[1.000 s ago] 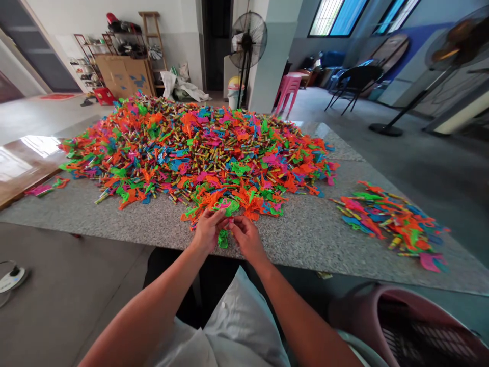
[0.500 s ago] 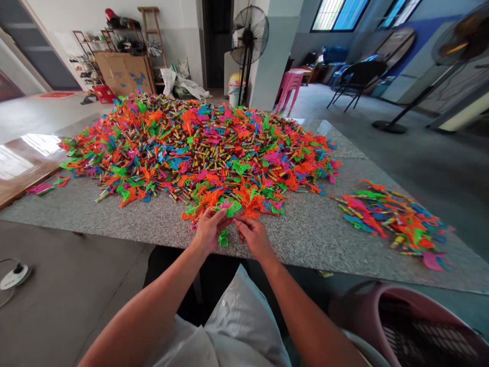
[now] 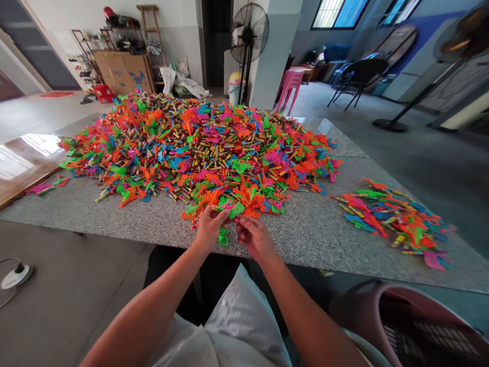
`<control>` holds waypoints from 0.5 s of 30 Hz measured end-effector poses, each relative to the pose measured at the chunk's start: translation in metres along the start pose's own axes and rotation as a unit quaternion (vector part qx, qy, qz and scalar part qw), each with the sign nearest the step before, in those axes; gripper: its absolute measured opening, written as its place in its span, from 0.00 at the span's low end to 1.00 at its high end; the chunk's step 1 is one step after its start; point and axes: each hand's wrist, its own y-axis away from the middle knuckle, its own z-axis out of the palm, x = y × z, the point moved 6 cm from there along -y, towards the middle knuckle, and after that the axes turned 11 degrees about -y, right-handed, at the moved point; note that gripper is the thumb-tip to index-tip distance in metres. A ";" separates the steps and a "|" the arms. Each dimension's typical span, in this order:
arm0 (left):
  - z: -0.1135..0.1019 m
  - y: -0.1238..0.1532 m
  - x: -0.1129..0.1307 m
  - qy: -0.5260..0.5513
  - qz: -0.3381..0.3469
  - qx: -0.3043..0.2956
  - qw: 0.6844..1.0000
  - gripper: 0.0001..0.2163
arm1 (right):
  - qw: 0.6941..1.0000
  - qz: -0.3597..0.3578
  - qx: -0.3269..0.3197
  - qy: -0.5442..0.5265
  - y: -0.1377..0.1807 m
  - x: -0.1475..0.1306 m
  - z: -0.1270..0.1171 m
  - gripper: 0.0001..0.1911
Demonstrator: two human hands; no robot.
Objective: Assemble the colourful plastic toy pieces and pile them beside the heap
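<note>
My left hand (image 3: pixel 209 229) is closed, its thumb and fingers pinching small green and pink plastic toy pieces (image 3: pixel 236 209) at the near edge of the pile. Beside it, my right hand (image 3: pixel 256 238) has its thumb and forefinger pressed together on a small pink piece (image 3: pixel 237 219), close to the left fingertips. Another green plastic piece (image 3: pixel 223 236) shows just below the left fingers; whether it hangs or lies on the table I cannot tell. A large heap (image 3: pixel 214 148) of orange, green, pink and blue plastic pieces with yellow-banded tubes spreads beyond both hands.
A smaller heap (image 3: pixel 397 216) of similar pieces lies to the right on the speckled stone table (image 3: pixel 305 234). Below the table's right edge stands a pink plastic basket (image 3: pixel 376 306). A few loose pieces (image 3: pixel 42 188) lie far left. Standing fans (image 3: pixel 248 35) and pink stools (image 3: pixel 290 84) are behind.
The green and pink pieces at my left fingertips have shifted slightly right. My right hand has turned a little, its fingers still pinched. The heaps look the same.
</note>
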 end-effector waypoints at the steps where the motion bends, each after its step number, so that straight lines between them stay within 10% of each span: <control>1: -0.001 0.000 0.000 -0.019 0.007 0.004 1.000 0.21 | 1.000 -0.009 0.003 0.006 0.000 0.000 0.000 0.17; 15: 0.006 0.010 -0.035 0.009 -0.115 0.021 0.993 0.23 | 0.968 -0.156 0.098 0.169 0.023 -0.011 -0.014 0.18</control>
